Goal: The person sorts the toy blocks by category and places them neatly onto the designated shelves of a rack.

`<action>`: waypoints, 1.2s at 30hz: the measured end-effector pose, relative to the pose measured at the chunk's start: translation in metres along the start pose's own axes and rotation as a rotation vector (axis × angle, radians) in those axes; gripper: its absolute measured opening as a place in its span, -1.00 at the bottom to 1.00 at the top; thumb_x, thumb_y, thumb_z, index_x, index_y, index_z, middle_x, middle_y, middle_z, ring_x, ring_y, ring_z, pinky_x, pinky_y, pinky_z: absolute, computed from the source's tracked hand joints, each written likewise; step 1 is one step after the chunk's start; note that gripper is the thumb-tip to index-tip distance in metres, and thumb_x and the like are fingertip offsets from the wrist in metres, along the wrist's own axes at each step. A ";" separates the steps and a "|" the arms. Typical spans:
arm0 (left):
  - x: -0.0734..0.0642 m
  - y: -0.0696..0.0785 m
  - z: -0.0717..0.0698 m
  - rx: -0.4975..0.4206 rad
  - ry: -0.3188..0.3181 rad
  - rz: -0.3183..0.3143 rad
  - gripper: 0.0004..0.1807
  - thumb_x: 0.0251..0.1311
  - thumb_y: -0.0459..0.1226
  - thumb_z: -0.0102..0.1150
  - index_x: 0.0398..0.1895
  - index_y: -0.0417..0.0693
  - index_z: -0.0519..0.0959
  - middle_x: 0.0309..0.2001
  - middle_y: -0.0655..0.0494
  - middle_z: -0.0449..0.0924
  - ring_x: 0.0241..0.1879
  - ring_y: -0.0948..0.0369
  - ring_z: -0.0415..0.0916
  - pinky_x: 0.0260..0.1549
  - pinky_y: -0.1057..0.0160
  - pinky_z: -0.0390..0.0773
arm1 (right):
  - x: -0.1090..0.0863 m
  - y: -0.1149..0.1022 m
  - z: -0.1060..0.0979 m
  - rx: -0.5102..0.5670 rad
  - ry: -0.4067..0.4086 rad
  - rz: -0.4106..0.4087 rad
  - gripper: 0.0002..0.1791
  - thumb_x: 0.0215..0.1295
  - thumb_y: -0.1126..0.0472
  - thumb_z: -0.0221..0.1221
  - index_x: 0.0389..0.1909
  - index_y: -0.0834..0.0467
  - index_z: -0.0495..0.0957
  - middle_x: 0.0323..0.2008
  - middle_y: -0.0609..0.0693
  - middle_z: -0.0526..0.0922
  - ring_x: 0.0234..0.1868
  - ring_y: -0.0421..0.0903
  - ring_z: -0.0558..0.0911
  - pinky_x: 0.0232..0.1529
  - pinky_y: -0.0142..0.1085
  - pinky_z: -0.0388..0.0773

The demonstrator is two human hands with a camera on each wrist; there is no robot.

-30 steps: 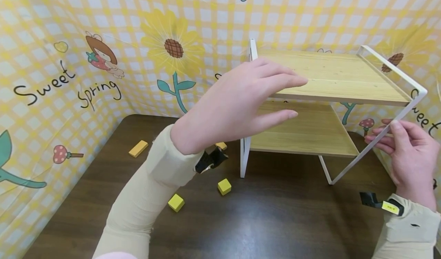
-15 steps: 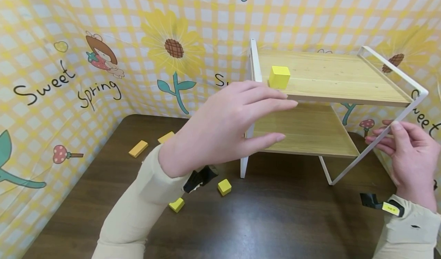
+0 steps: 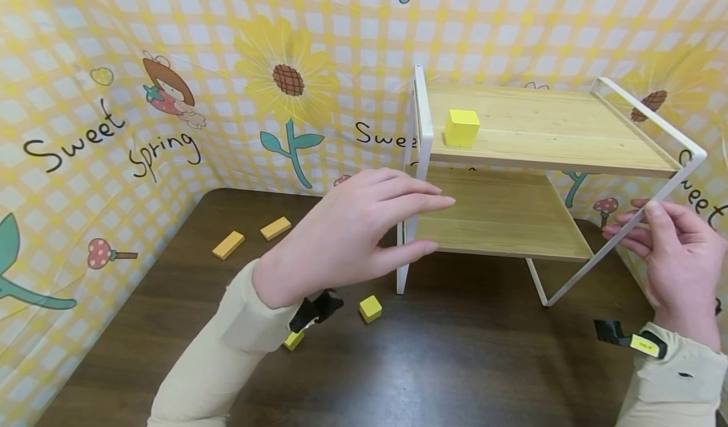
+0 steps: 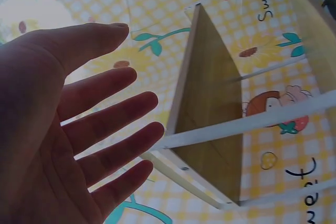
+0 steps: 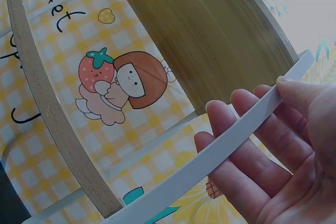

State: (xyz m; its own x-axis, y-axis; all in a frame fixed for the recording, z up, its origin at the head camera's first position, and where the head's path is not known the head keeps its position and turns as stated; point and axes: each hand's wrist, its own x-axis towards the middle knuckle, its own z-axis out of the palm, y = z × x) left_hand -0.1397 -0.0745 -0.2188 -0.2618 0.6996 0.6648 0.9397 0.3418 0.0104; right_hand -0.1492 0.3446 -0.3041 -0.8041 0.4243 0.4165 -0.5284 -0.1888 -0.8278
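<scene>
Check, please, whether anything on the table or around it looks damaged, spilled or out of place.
One small thing: the right sleeve shows a dark slit, perhaps a tear. Otherwise nothing stands out: the white-framed rack stands upright, and the yellow cube on its top board sits flat.

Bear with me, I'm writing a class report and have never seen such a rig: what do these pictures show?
There is no machine here, just a person's bare left hand and right hand. The wide view is taken from the person's head, looking forward and down; the other two from the left and right wrists. A two-level shelf with a white frame stands on a dark table. A yellow block sits on the shelf's upper board. On the table lie two more yellow blocks, one partly hidden, and two flatter orange blocks. The right hand holds the frame between thumb and fingers; the left hand is held out by the shelf's other side, holding nothing.
</scene>
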 end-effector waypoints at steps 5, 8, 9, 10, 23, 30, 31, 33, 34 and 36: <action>-0.012 -0.003 0.006 -0.007 -0.027 -0.014 -0.54 0.29 -0.08 0.38 0.18 -0.09 0.66 0.11 0.10 0.65 0.15 0.14 0.52 0.17 0.20 0.41 | 0.000 0.000 0.000 -0.010 -0.001 -0.011 -0.72 0.42 0.36 0.22 -0.15 0.60 0.54 -0.44 0.28 0.69 -0.52 0.03 0.76 -0.41 -0.22 0.66; -0.017 -0.004 0.010 -0.006 -0.047 -0.021 -0.56 0.29 -0.08 0.38 0.16 -0.09 0.67 0.10 0.11 0.65 0.14 0.14 0.52 0.20 0.22 0.40 | 0.000 -0.001 0.000 -0.012 0.003 -0.013 -0.72 0.41 0.36 0.22 -0.15 0.60 0.55 -0.43 0.28 0.69 -0.52 0.03 0.76 -0.41 -0.22 0.65; -0.019 -0.005 0.011 -0.003 -0.056 -0.026 -0.56 0.29 -0.08 0.37 0.16 -0.08 0.67 0.10 0.12 0.65 0.13 0.15 0.52 0.20 0.22 0.39 | 0.000 -0.001 0.000 -0.012 0.004 -0.014 -0.71 0.41 0.36 0.23 -0.15 0.60 0.55 -0.43 0.28 0.69 -0.52 0.03 0.76 -0.41 -0.22 0.65; -0.021 -0.005 0.012 -0.002 -0.066 -0.031 -0.56 0.30 -0.07 0.36 0.16 -0.07 0.67 0.10 0.13 0.65 0.13 0.15 0.51 0.21 0.21 0.38 | 0.000 -0.001 0.000 -0.015 0.006 -0.012 -0.71 0.41 0.35 0.23 -0.15 0.60 0.55 -0.43 0.28 0.69 -0.52 0.03 0.76 -0.41 -0.22 0.65; -0.045 -0.014 0.026 -0.005 -0.149 -0.105 -0.60 0.28 -0.07 0.37 0.12 -0.03 0.69 0.08 0.16 0.65 0.13 0.19 0.52 0.20 0.22 0.39 | -0.001 0.000 0.000 -0.011 0.012 0.000 -0.72 0.41 0.35 0.23 -0.15 0.58 0.56 -0.41 0.27 0.69 -0.51 0.03 0.76 -0.40 -0.22 0.65; -0.058 -0.020 0.036 -0.049 -0.202 -0.157 -0.61 0.31 -0.06 0.35 0.15 0.04 0.68 0.06 0.23 0.66 0.08 0.24 0.54 0.12 0.26 0.45 | -0.001 0.000 0.002 -0.020 0.018 -0.009 -0.71 0.40 0.34 0.24 -0.16 0.59 0.56 -0.42 0.26 0.69 -0.51 0.02 0.76 -0.41 -0.22 0.65; -0.060 -0.020 0.038 -0.055 -0.212 -0.170 -0.60 0.31 -0.06 0.34 0.16 0.05 0.68 0.06 0.24 0.66 0.08 0.25 0.54 0.11 0.26 0.46 | -0.001 0.000 0.002 -0.023 0.020 -0.010 -0.71 0.40 0.34 0.24 -0.16 0.59 0.56 -0.42 0.26 0.69 -0.51 0.01 0.76 -0.41 -0.22 0.65; -0.065 -0.021 0.040 -0.062 -0.239 -0.200 -0.59 0.32 -0.04 0.33 0.17 0.06 0.67 0.07 0.24 0.66 0.08 0.26 0.54 0.09 0.25 0.49 | -0.001 0.000 0.002 -0.019 0.020 -0.012 -0.71 0.40 0.35 0.24 -0.16 0.59 0.56 -0.43 0.26 0.69 -0.51 0.01 0.76 -0.42 -0.22 0.65; -0.067 -0.021 0.041 -0.068 -0.252 -0.217 -0.59 0.32 -0.04 0.33 0.17 0.06 0.67 0.07 0.24 0.65 0.08 0.26 0.54 0.09 0.24 0.50 | -0.001 0.000 0.002 -0.017 0.020 -0.013 -0.71 0.40 0.35 0.23 -0.16 0.59 0.56 -0.43 0.27 0.69 -0.51 0.02 0.76 -0.42 -0.22 0.65; -0.070 -0.022 0.042 -0.083 -0.281 -0.252 -0.58 0.33 -0.03 0.32 0.19 0.05 0.66 0.08 0.24 0.64 0.09 0.27 0.53 0.06 0.23 0.52 | -0.001 0.000 0.002 -0.012 0.017 -0.015 -0.72 0.41 0.36 0.23 -0.16 0.60 0.55 -0.43 0.27 0.69 -0.51 0.02 0.76 -0.42 -0.21 0.65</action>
State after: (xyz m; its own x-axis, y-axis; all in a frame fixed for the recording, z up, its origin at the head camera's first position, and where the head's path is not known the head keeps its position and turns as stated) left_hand -0.1511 -0.1049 -0.2971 -0.5258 0.7490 0.4031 0.8500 0.4810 0.2149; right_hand -0.1491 0.3424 -0.3038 -0.7916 0.4417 0.4223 -0.5367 -0.1722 -0.8260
